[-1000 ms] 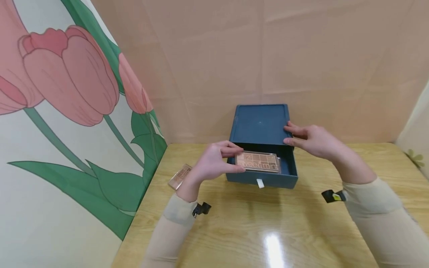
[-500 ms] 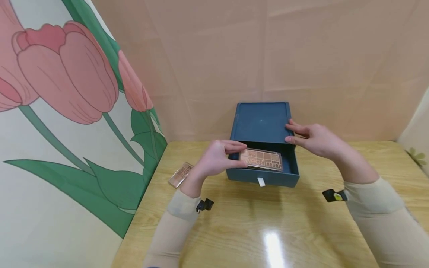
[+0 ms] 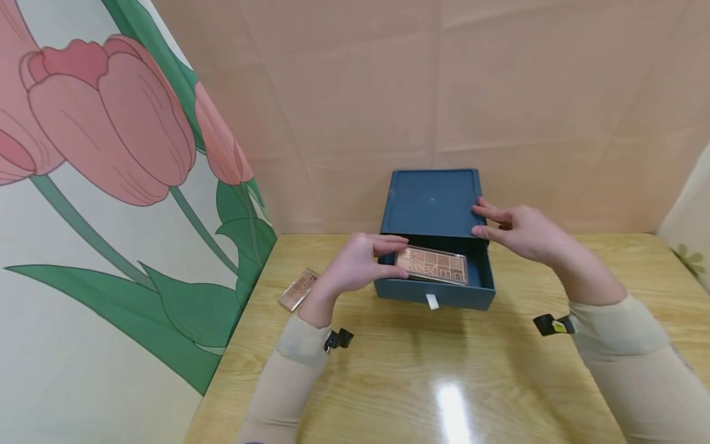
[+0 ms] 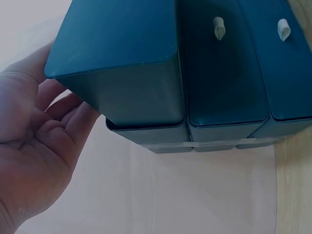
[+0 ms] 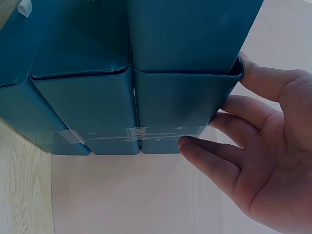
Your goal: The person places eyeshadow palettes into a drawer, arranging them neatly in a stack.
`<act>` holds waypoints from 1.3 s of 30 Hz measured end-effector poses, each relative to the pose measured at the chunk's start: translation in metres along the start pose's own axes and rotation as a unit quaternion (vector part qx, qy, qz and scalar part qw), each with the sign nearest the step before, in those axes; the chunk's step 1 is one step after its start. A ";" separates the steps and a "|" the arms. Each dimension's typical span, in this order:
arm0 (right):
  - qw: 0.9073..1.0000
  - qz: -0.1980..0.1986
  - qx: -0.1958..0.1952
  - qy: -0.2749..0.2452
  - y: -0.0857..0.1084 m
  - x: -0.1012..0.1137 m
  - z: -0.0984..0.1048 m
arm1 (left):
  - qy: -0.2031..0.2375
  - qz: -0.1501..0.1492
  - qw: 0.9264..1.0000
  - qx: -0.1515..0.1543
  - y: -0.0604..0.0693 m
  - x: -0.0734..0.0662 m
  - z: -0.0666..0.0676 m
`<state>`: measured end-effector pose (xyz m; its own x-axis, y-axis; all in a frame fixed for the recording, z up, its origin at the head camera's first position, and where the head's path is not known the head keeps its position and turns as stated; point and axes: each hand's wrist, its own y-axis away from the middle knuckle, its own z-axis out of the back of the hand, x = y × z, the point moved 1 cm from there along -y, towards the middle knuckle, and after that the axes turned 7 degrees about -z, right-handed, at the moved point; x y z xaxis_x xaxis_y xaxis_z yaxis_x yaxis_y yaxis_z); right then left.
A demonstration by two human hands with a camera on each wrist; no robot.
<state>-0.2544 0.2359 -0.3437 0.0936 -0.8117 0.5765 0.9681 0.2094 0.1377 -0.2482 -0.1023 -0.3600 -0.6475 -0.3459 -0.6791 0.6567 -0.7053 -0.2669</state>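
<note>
A blue box (image 3: 432, 203) has its top drawer (image 3: 434, 295) pulled out. Inside the drawer area lies a clear-lidded makeup palette (image 3: 434, 265), slightly tilted; its left end is between the thumb and fingers of my left hand (image 3: 363, 265). My right hand (image 3: 521, 231) rests its fingertips against the box's right side. In the left wrist view, my left hand (image 4: 44, 136) is beside the protruding drawer (image 4: 131, 92), and the palette is hidden. The right wrist view has my right hand (image 5: 258, 156) with relaxed fingers touching the box's side (image 5: 180, 107).
A second palette (image 3: 298, 289) lies on the wooden table (image 3: 388, 382), left of the box near my left forearm. Three drawer units taped together show in the wrist views, two with white pull tabs (image 4: 283, 29). A beige cloth (image 3: 344, 123) hangs behind, and a tulip-patterned panel (image 3: 133, 123) stands left.
My left hand has shifted slightly right with the palette, which sits a little further into the drawer's right part. The right hand stays against the box.
</note>
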 end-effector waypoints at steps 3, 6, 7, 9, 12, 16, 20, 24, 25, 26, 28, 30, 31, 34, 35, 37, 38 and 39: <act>1.000 0.001 -0.001 -0.001 0.000 0.000 -0.001 | 0.003 -0.001 1.000 -0.002 0.000 0.001 0.000; 1.000 0.001 -0.002 -0.004 0.000 -0.001 -0.001 | 0.007 0.002 1.000 -0.005 0.000 0.001 0.000; 1.000 0.001 -0.002 -0.004 0.000 -0.001 -0.001 | 0.010 0.005 1.000 -0.007 0.000 0.001 0.000; 1.000 0.002 -0.002 -0.005 0.000 -0.001 -0.002 | 0.016 0.011 1.000 -0.010 0.001 0.000 -0.001; 1.000 0.001 -0.001 -0.006 0.000 0.000 -0.002 | 0.024 0.024 0.999 -0.019 0.002 -0.001 0.000; 1.000 -0.002 -0.001 -0.007 0.001 0.000 -0.002 | 0.031 0.034 0.998 -0.035 0.004 -0.002 0.000; 1.000 -0.008 0.001 -0.012 0.001 -0.001 -0.002 | 0.037 0.034 0.998 -0.044 0.006 -0.001 0.000; 1.000 -0.011 0.001 -0.012 0.001 -0.001 -0.003 | 0.053 0.030 0.997 -0.050 0.008 0.001 0.000; 1.000 -0.010 0.001 -0.012 0.000 -0.001 -0.003 | 0.060 0.030 0.996 -0.051 0.008 0.001 0.000; 1.000 -0.010 0.001 -0.011 0.000 -0.001 -0.003 | 0.067 0.029 0.996 -0.054 0.009 0.002 -0.001; 1.000 -0.008 0.001 -0.010 -0.001 -0.002 -0.002 | 0.083 0.028 0.994 -0.059 0.009 0.003 -0.001; 1.000 -0.007 0.001 -0.009 -0.001 -0.002 -0.002 | 0.095 0.027 0.993 -0.064 0.010 0.005 -0.002; 1.000 -0.006 0.001 -0.009 -0.002 -0.002 -0.001 | 0.097 0.025 0.993 -0.065 0.010 0.005 -0.002; 1.000 -0.006 0.003 -0.009 -0.003 -0.002 0.000 | 0.095 0.022 0.993 -0.066 0.009 0.007 -0.002; 1.000 -0.007 0.004 -0.009 -0.003 -0.002 0.001 | 0.094 0.020 0.993 -0.066 0.009 0.007 -0.003; 1.000 -0.008 0.007 -0.008 -0.003 -0.003 0.002 | 0.093 0.017 0.993 -0.066 0.009 0.009 -0.003; 1.000 -0.009 0.008 -0.009 -0.004 -0.003 0.002 | 0.095 0.014 0.993 -0.067 0.010 0.010 -0.003; 1.000 -0.010 0.009 -0.009 -0.004 -0.003 0.002 | 0.100 0.011 0.993 -0.068 0.010 0.010 -0.003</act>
<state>-0.2589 0.2383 -0.3444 0.0696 -0.8056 0.5883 0.9652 0.2034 0.1644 -0.2470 -0.1112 -0.3718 -0.5517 -0.2207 -0.8043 0.7244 -0.6047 -0.3310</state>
